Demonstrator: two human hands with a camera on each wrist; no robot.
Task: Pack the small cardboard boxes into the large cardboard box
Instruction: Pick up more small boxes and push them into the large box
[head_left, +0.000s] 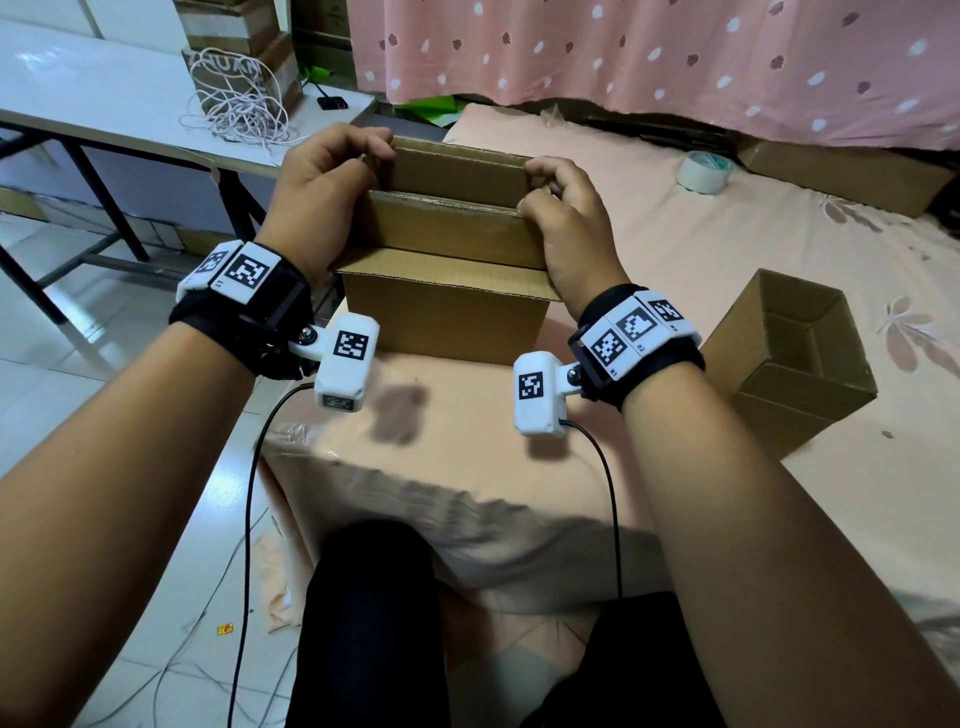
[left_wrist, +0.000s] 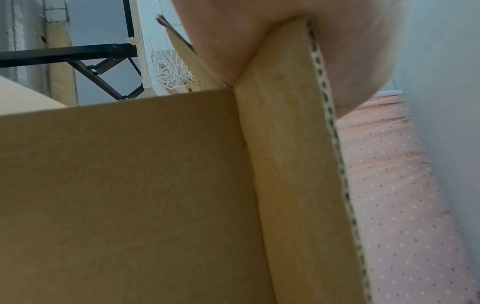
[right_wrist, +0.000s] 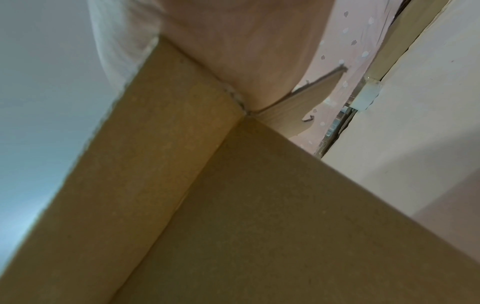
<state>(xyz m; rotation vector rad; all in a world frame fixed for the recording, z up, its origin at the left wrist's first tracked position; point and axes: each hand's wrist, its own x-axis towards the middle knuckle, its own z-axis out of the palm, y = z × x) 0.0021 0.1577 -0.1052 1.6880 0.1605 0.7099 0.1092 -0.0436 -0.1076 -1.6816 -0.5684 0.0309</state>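
A brown cardboard box (head_left: 447, 312) stands upright on the pink bedsheet in front of me, its top flaps raised. My left hand (head_left: 358, 156) grips the left ends of the flaps with curled fingers. At the right ends, my right hand (head_left: 537, 187) pinches the flaps together. The inside of the box is hidden. In the left wrist view my palm (left_wrist: 233, 37) presses against a flap edge (left_wrist: 291, 164) above the box wall (left_wrist: 116, 195). In the right wrist view my hand (right_wrist: 246, 51) sits on the box corner (right_wrist: 233, 107). A second open cardboard box (head_left: 789, 364) lies tilted to the right.
A roll of tape (head_left: 704, 171) lies on the bed (head_left: 675, 260) at the back right, next to a flat cardboard box (head_left: 852, 171). A white table (head_left: 104, 104) with tangled cord (head_left: 239, 109) stands at the left. A pink curtain (head_left: 649, 52) hangs behind. My knees are below.
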